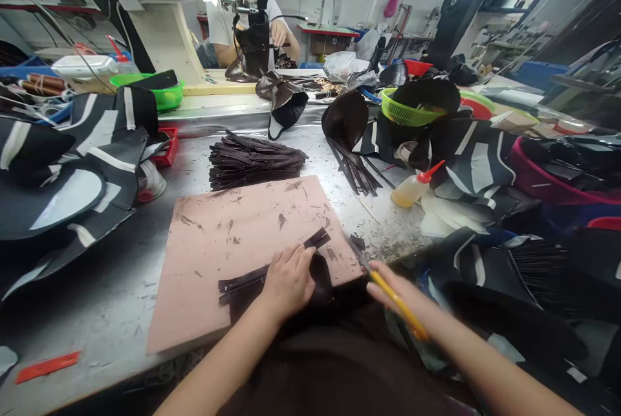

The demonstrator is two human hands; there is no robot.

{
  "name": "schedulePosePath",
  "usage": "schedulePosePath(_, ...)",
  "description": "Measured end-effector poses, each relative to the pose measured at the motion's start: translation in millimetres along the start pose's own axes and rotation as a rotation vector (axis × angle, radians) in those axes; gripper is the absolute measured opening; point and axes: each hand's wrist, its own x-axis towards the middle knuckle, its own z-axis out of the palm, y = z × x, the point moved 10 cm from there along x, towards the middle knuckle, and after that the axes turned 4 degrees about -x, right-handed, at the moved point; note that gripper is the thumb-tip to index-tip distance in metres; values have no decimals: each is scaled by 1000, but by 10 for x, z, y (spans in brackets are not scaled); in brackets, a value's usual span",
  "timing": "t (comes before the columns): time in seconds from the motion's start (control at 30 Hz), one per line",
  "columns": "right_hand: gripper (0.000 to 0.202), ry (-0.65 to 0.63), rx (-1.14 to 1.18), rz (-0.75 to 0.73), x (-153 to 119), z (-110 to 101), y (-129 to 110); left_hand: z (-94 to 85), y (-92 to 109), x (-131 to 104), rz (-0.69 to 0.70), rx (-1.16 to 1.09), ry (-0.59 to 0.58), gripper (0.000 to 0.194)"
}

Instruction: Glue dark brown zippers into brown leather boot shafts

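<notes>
A pink cutting board, scuffed with dark marks, lies on the metal table before me. On its near edge rests a dark leather piece with a dark zipper along its top. My left hand presses down on both with bent fingers, and the zipper's far end sticks out past them. Just off the board's right corner, my right hand grips a yellow utility knife, its blade end blurred and pointing up-left. A small dark offcut lies close to the blade.
Behind the board is a stack of dark zippers. A glue bottle with a red tip stands to the right. Black boot parts are heaped at left. Across the table, another person's hand works at a sewing machine.
</notes>
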Motion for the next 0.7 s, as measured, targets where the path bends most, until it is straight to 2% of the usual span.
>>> schedulePosePath(0.07,50,-66,8,-51,-34,219,-190,-8,-13,-2,-6,-21,7,40)
schedulePosePath(0.13,50,-83,-6,-81,-14,309,-372,-16,-20,-7,-4,-43,15,40)
schedulePosePath(0.3,47,-63,-1,-83,119,261,-652,-15,-35,-31,8,-82,22,40)
schedulePosePath(0.5,39,19,82,-39,146,249,-630,68,-46,-22,11,-116,-47,43)
schedulePosePath(0.7,32,137,303,14,55,418,-447,159,-16,-17,29,-112,-140,44)
